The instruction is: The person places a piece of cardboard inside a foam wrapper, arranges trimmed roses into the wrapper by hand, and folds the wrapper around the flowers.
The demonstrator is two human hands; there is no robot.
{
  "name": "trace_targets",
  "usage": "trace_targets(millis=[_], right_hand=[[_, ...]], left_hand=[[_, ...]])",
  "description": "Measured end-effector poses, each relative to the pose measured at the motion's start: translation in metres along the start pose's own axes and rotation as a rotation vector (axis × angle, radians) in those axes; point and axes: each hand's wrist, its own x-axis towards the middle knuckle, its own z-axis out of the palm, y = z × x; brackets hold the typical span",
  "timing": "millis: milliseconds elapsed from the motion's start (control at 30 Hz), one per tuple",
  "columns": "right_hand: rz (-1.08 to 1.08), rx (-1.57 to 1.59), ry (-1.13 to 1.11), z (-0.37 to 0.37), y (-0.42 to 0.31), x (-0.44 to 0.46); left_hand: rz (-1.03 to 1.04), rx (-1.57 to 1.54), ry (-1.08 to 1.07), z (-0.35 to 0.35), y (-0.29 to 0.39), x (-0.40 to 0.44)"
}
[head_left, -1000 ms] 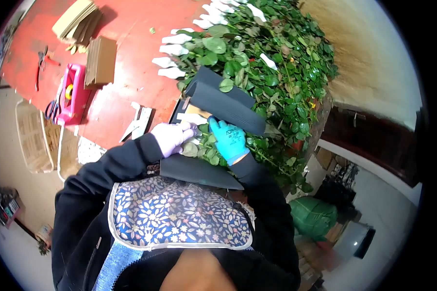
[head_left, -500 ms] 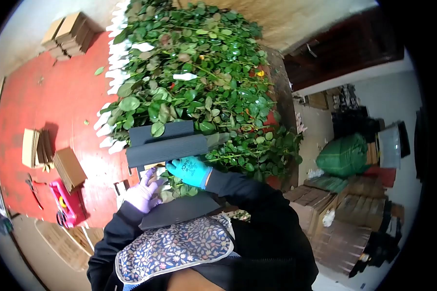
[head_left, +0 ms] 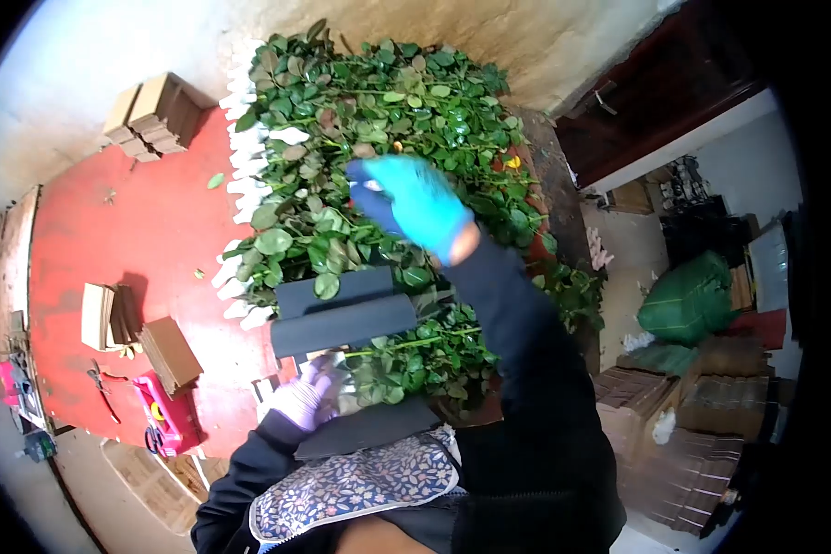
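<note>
- Worktop: the red worktop [head_left: 157, 240] carries a broad pile of leafy stems [head_left: 388, 111]; white sleeves [head_left: 249, 175] line the pile's left edge.
- Work area: a dark ribbed sheet [head_left: 346, 325] lies between the pile and a smaller leafy bunch [head_left: 415, 355]. A flat dark sheet [head_left: 369, 432] sits at the near side of that bunch, beside the wearer's patterned apron [head_left: 360, 489].
- Left hand [head_left: 297, 399]: purple-gloved, fingers partly extended, placed at the sleeve end of the smaller bunch. Whether it grips anything cannot be told.
- Right hand [head_left: 415, 198]: blue-gloved, over the pile, fingers bent part way. Something white shows at the fingers (held or merely behind them, I cannot tell from this side).
- Step in hand, as judged: a reach into the pile, the left hand attending the smaller bunch.
- Handling requirement, as judged: any lift calls for a hold on one stem and a gentle separation from tangled leaves.
- Adjacent items: pink tape dispenser [head_left: 171, 420], red-handled cutters [head_left: 102, 392] and folded cardboard [head_left: 171, 355], at the worktop's left side.
</note>
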Motion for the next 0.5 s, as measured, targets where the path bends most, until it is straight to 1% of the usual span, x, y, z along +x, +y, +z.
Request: trace_targets(millis=[67, 133, 167, 200, 267, 333, 367, 400, 433, 500], right_hand=[[0.001, -0.366, 0.043, 0.034, 0.068, 0.036], [0.203, -0.551, 0.002, 0.073, 0.11, 0.055], [0.297, -0.572, -0.168, 0.083, 0.116, 0.062], [0.407, -0.591, -0.334, 0.091, 0.123, 0.066], [0.452, -0.768, -0.434, 0.127, 0.148, 0.063], [0.492, -0.73, -0.619, 0.11, 0.123, 0.062], [0.424, -0.707, -0.5, 0.11, 0.126, 0.051], [0.345, -0.539, -0.283, 0.099, 0.123, 0.04], [0.284, -0.502, -0.171, 0.085, 0.121, 0.03], [0.179, -0.416, 0.073, 0.035, 0.103, 0.016]], left_hand=[[-0.019, 0.009, 0.023, 0.006, -0.003, -0.001], [-0.07, -0.014, -0.028, 0.005, -0.003, 0.002], [-0.071, 0.0, -0.053, 0.01, -0.007, 0.003], [-0.068, 0.016, -0.021, 0.006, -0.002, 0.004], [-0.034, 0.088, 0.014, 0.012, -0.008, 0.002], [-0.007, 0.058, 0.023, 0.01, -0.008, 0.002], [-0.02, 0.04, 0.004, 0.007, -0.007, 0.003], [-0.04, 0.019, -0.012, 0.006, -0.005, 0.004], [-0.025, -0.001, -0.002, 0.006, -0.007, 0.004], [-0.037, -0.021, 0.003, 0.008, -0.009, 0.004]])
